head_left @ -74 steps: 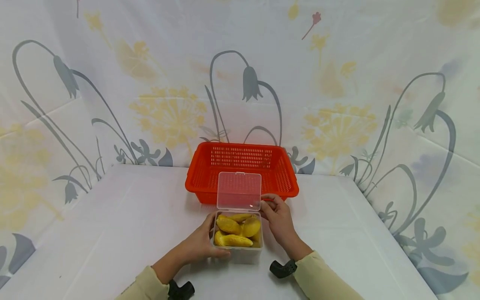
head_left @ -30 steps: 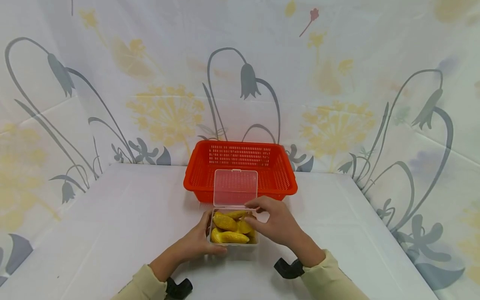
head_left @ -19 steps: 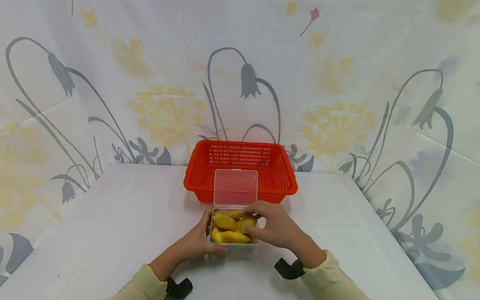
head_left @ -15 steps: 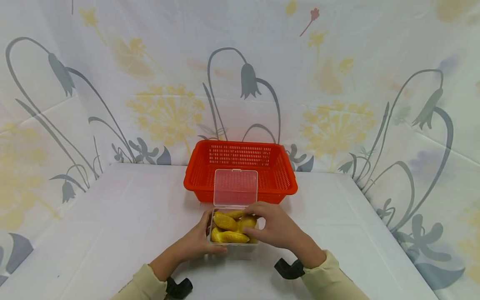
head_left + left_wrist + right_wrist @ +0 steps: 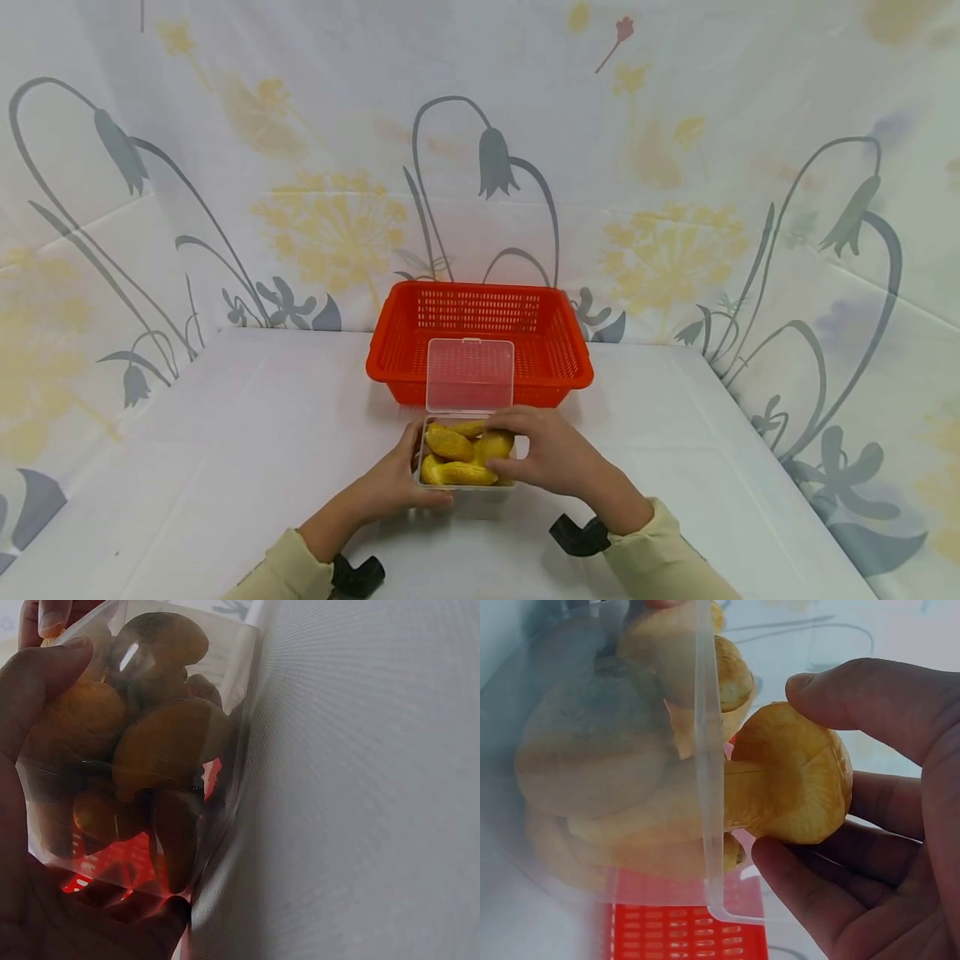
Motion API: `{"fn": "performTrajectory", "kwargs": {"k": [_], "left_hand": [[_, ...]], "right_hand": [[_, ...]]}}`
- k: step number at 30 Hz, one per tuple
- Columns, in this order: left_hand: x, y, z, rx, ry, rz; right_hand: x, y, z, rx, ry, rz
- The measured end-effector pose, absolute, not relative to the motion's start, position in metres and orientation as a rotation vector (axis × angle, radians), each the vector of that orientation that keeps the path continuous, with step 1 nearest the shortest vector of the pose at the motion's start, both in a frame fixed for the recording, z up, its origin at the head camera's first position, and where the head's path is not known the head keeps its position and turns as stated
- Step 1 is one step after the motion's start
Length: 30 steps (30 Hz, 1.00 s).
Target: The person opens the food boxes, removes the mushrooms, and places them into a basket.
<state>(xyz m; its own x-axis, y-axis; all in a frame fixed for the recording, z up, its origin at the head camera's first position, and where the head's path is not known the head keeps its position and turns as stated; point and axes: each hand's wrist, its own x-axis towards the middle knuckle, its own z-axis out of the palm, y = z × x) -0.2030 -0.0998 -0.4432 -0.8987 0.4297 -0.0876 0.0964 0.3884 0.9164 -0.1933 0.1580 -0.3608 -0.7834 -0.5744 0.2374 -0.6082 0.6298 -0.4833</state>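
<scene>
A clear plastic box [image 5: 480, 489] full of several yellow mushrooms [image 5: 450, 443] stands at the middle of the table. Its hinged lid [image 5: 470, 375] is swung up at the far side. My left hand [image 5: 393, 481] grips the box from the left, thumb on the near side. Through the box wall in the left wrist view, the mushrooms [image 5: 169, 742] look dark. My right hand [image 5: 551, 450] reaches over the right rim. In the right wrist view its thumb and fingers hold the cap of one mushroom [image 5: 802, 780], whose stem is partly behind the box wall.
A red perforated plastic basket [image 5: 480, 289] stands just behind the box, seen partly through the lid. White cloth covers the table [image 5: 262, 433]. A flower-printed curtain [image 5: 337, 125] rises behind and at both sides.
My right hand has moved from beside the raised lid to over the box, and its fingers have gone down onto a mushroom. My left hand keeps its hold on the box.
</scene>
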Motion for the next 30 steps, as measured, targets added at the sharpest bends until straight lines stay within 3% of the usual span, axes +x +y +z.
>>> {"fn": "performTrajectory", "kwargs": {"k": [30], "left_hand": [[-0.204, -0.099, -0.443, 0.446, 2.351, 1.496]], "right_hand": [[-0.199, 0.171, -0.353, 1.005, -2.423, 0.922]]}}
